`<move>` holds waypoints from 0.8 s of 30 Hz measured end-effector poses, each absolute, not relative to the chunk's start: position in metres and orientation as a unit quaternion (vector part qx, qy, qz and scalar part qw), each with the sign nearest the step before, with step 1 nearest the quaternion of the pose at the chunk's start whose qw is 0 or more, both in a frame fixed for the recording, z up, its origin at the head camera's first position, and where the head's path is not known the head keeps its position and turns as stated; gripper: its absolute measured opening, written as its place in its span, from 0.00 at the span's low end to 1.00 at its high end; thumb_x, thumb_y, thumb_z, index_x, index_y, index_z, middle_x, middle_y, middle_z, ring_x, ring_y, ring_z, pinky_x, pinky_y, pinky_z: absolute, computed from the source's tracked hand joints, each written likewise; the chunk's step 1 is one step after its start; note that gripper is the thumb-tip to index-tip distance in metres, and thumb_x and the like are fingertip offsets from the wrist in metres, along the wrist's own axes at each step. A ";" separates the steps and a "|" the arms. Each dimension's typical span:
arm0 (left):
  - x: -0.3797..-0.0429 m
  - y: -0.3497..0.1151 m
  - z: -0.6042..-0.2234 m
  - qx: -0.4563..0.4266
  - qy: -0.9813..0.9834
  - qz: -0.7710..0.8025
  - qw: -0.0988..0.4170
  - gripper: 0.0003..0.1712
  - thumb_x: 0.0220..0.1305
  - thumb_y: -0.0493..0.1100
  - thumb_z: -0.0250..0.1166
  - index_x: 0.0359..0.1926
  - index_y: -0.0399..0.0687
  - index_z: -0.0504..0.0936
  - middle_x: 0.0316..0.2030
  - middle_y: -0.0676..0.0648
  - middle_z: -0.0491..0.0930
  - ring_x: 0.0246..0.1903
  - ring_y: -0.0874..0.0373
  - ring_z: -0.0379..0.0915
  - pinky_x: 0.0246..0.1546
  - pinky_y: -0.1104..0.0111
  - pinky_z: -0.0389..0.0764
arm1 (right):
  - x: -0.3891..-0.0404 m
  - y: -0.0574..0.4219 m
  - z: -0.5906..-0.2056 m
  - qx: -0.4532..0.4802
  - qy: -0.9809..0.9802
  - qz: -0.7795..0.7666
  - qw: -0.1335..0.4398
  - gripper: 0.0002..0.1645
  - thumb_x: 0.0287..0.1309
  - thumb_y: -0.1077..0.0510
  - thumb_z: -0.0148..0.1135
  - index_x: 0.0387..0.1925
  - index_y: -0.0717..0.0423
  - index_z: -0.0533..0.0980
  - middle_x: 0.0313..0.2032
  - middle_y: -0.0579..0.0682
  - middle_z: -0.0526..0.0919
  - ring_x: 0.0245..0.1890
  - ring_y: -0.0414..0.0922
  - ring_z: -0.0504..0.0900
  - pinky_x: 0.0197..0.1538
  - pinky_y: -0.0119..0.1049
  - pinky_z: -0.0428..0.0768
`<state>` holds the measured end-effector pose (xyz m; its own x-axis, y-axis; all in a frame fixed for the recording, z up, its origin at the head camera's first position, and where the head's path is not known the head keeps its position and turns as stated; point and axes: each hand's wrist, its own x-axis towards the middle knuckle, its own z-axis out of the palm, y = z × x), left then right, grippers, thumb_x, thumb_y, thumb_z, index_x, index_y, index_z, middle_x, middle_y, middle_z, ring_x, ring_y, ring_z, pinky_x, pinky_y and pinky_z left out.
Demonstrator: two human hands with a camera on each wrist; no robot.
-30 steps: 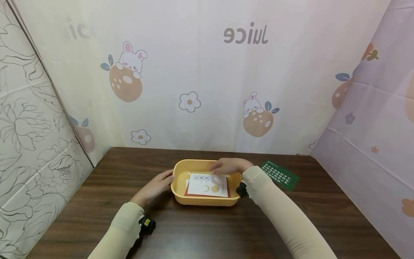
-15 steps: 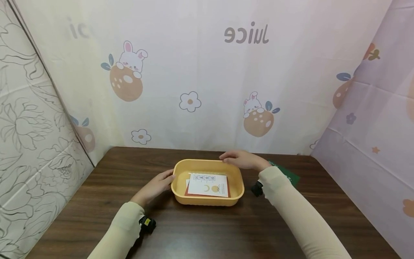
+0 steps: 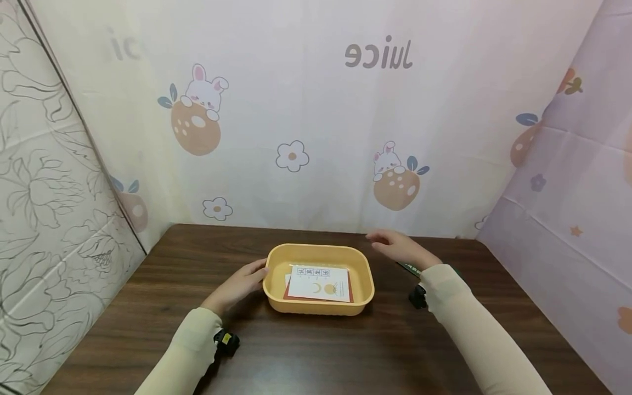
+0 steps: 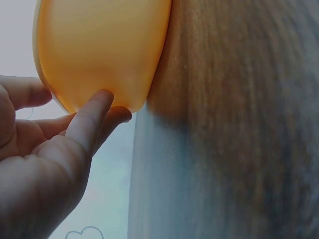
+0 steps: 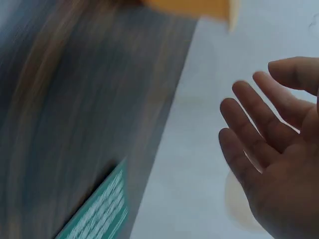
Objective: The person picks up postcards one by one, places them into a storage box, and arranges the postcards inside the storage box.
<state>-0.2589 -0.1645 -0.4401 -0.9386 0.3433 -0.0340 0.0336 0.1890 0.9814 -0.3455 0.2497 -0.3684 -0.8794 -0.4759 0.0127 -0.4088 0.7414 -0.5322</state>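
Note:
A yellow plastic basin (image 3: 322, 308) stands on the table. Its left end is held by my left hand (image 3: 238, 285), the thumb at the rim and the other fingers (image 4: 89, 122) against the outer wall. Inside lies a white card (image 3: 318, 284) printed with Chinese characters, a moon and a sun, on top of a red card (image 3: 351, 291) and another pale one. To the right of the basin, my right hand (image 3: 402, 249) is raised with fingers spread loosely, holding nothing. Below it on the table lies a green card (image 5: 102, 209) with white writing, mostly hidden by the right arm in the head view.
The dark wood table (image 3: 306, 356) reaches back to a pale curtain (image 3: 257, 109) printed with rabbits and fruit. More curtain hangs along the left and right sides. A small black wrist camera sits on each sleeve.
My right hand has come up out of the basin and moved right, over the green card, which it now largely covers. The left hand, basin and cards inside stay put.

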 end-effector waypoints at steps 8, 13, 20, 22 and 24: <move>-0.259 -0.163 -0.440 0.127 0.760 0.626 0.121 0.29 0.81 0.42 0.45 0.75 0.31 0.56 0.71 0.31 0.60 0.68 0.41 0.63 0.64 0.53 0.71 | -0.348 0.321 -0.389 -0.147 0.941 -0.299 0.061 0.35 0.75 0.44 0.52 0.69 0.65 0.66 0.66 0.71 0.67 0.64 0.69 0.67 0.59 0.64 0.73; -0.259 -0.163 -0.440 0.128 0.762 0.624 0.121 0.29 0.82 0.42 0.45 0.75 0.31 0.56 0.72 0.32 0.60 0.68 0.41 0.63 0.64 0.53 0.71 | -0.348 0.354 -0.398 -0.095 0.941 -0.316 0.078 0.41 0.73 0.39 0.53 0.71 0.67 0.62 0.69 0.74 0.60 0.66 0.73 0.61 0.59 0.68 0.69; -0.258 -0.162 -0.439 0.119 0.766 0.621 0.115 0.29 0.81 0.43 0.46 0.75 0.33 0.57 0.72 0.33 0.61 0.67 0.42 0.64 0.64 0.53 0.71 | -0.349 0.374 -0.404 -0.065 0.957 -0.274 0.069 0.43 0.72 0.40 0.55 0.70 0.72 0.62 0.66 0.77 0.62 0.63 0.75 0.63 0.58 0.70 0.70; -0.258 -0.163 -0.439 0.116 0.767 0.621 0.115 0.29 0.81 0.43 0.46 0.75 0.33 0.58 0.72 0.33 0.61 0.67 0.43 0.64 0.64 0.53 0.71 | -0.348 0.378 -0.406 -0.058 0.962 -0.255 0.076 0.45 0.71 0.40 0.56 0.69 0.75 0.61 0.65 0.79 0.62 0.62 0.75 0.64 0.58 0.69 0.70; -0.258 -0.163 -0.440 0.116 0.767 0.621 0.114 0.29 0.81 0.43 0.46 0.75 0.33 0.57 0.71 0.33 0.61 0.67 0.42 0.63 0.64 0.53 0.71 | -0.347 0.381 -0.407 -0.049 0.967 -0.234 0.092 0.48 0.69 0.40 0.58 0.68 0.78 0.59 0.65 0.81 0.60 0.62 0.77 0.62 0.57 0.70 0.70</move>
<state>-0.2578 -0.1629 -0.4396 -0.9469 0.3201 -0.0306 0.0367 0.2019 0.9787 -0.3469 0.3811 -0.4066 -0.9783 -0.1371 -0.1551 -0.0509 0.8855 -0.4619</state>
